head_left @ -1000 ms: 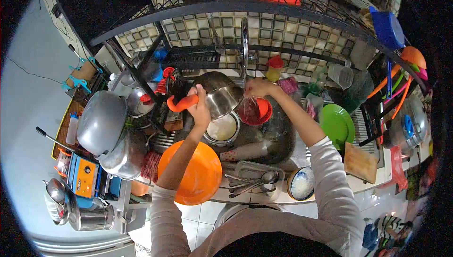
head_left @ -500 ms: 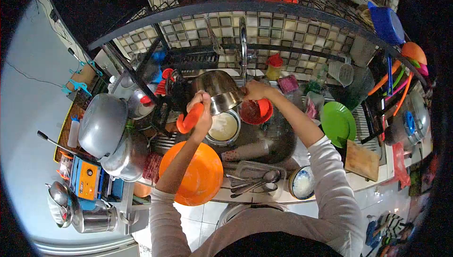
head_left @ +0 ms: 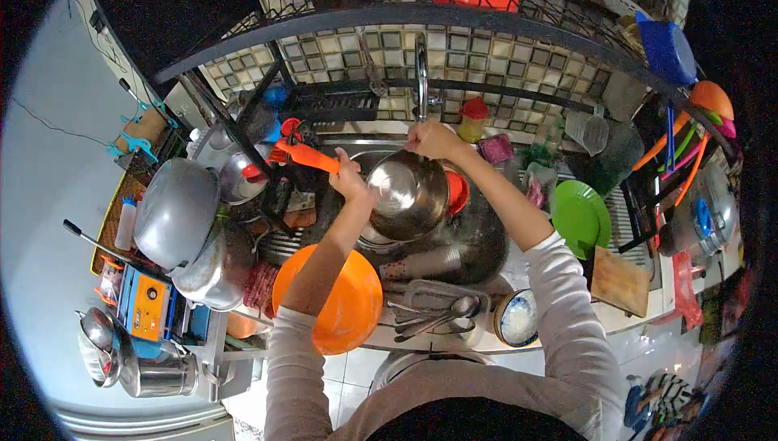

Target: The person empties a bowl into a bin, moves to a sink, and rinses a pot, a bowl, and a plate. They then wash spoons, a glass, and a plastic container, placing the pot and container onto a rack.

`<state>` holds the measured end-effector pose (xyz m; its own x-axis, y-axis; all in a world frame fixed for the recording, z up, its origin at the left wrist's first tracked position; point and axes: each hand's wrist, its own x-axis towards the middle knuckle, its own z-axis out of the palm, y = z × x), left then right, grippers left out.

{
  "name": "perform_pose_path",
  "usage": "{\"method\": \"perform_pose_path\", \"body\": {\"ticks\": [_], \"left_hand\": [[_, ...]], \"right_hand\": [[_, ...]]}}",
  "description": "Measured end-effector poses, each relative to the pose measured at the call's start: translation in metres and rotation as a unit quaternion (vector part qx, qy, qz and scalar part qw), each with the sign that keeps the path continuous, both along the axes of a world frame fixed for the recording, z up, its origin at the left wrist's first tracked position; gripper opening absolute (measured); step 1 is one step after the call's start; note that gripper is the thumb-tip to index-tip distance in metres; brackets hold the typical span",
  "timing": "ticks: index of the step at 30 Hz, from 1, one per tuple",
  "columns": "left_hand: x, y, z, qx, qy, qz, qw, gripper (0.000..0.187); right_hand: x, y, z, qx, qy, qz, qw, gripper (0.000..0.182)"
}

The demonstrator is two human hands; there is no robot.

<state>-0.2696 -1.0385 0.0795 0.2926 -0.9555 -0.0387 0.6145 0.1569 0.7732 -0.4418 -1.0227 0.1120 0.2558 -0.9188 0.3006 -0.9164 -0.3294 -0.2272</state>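
Observation:
A steel saucepan [head_left: 395, 184] with an orange handle [head_left: 312, 156] is over the sink, its shiny inside facing me. My left hand [head_left: 351, 180] is wrapped round the handle close to the pan. At the far rim, just below the tap [head_left: 421, 76], my right hand [head_left: 435, 140] is closed with bent fingers against the pan's edge. Its fingertips are partly hidden. Behind the pan, a red bowl [head_left: 459, 192] shows only at its right side. A pale metal vessel below the pan is mostly covered.
An orange basin [head_left: 356, 303] lies under my left forearm. A tray of spoons [head_left: 442, 307] and a blue-patterned bowl [head_left: 517, 318] line the front edge. To the right are a green plate [head_left: 579, 214] and a wooden board [head_left: 620, 281]. A black rack [head_left: 519, 16] spans overhead.
The saucepan has turned from showing its outer side to showing its inside, and now covers the vessel below. Its handle has swung up and left; my right hand has shifted slightly up towards the tap.

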Motion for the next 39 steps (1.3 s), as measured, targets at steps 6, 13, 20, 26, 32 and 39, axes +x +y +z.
{"method": "perform_pose_path", "body": {"ticks": [6,13,20,26,32,39], "left_hand": [[-0.004,-0.004,0.001,0.056,0.03,0.005,0.998,0.03],[-0.005,-0.005,0.001,0.03,0.008,0.027,0.999,0.03],[-0.005,-0.004,0.008,0.006,-0.017,0.031,0.999,0.029],[-0.002,0.001,0.015,0.008,-0.016,0.025,1.0,0.028],[0.002,0.004,0.023,0.039,-0.055,0.023,0.997,0.029],[0.013,-0.018,0.007,0.129,0.027,0.018,0.991,0.027]], "right_hand": [[0.003,-0.005,-0.007,0.058,-0.04,0.063,0.995,0.019],[0.003,-0.002,-0.007,0.088,0.028,-0.023,0.995,0.019],[-0.008,-0.003,-0.008,0.145,-0.051,0.085,0.985,0.019],[0.0,0.001,-0.013,0.124,0.023,-0.02,0.992,0.019],[0.006,0.006,-0.009,0.146,0.001,-0.025,0.989,0.02],[0.011,-0.005,-0.022,0.099,-0.296,0.073,0.947,0.02]]}}
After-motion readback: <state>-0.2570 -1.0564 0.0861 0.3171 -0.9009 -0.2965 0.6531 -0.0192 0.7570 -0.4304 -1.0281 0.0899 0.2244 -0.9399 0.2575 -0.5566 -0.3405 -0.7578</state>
